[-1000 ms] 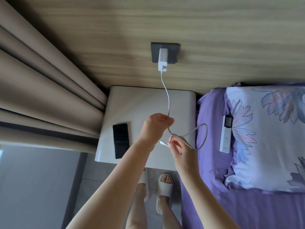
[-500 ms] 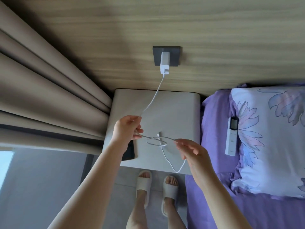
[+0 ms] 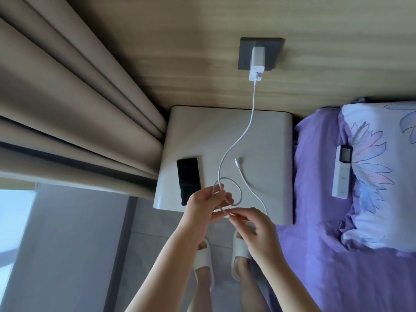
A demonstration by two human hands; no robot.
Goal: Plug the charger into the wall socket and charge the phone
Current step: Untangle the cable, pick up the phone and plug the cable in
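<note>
- The white charger point(image 3: 256, 64) sits plugged into the dark wall socket point(image 3: 261, 54) on the wood-grain wall, straight above the back edge of the white bedside table point(image 3: 265, 131); its body hangs downward from the socket plate.
- The white cable point(image 3: 248, 122) leaves the bottom of the charger and runs down over the bedside table's top in a loose S; near the table's front edge it forms a loop.
- The left hand point(image 3: 202, 210) hovers at the table's front edge with thumb and fingers pinched together on the cable where the loop crosses itself.
- The right hand point(image 3: 254, 228) is just off the table's front edge, touching or nearly touching the left; its fingertips are closed on the same strand of cable, the other fingers curled loosely.
- From the right hand the cable curves back up onto the tabletop; its free connector point(image 3: 235, 161) lies near the table's middle, attached to nothing.
- The black phone point(image 3: 188, 180) lies flat, screen dark, on the table's left front part, close beside the left hand but not touched by it; the connector is well apart from it.
- To the table's right a purple bed point(image 3: 315, 199) carries a flowered pillow point(image 3: 380, 176) with a white remote control point(image 3: 342, 172) at its edge.
- Beige curtains point(image 3: 78, 109) hang to the table's left; two feet in white slippers point(image 3: 203, 260) stand on the floor in front of it.
</note>
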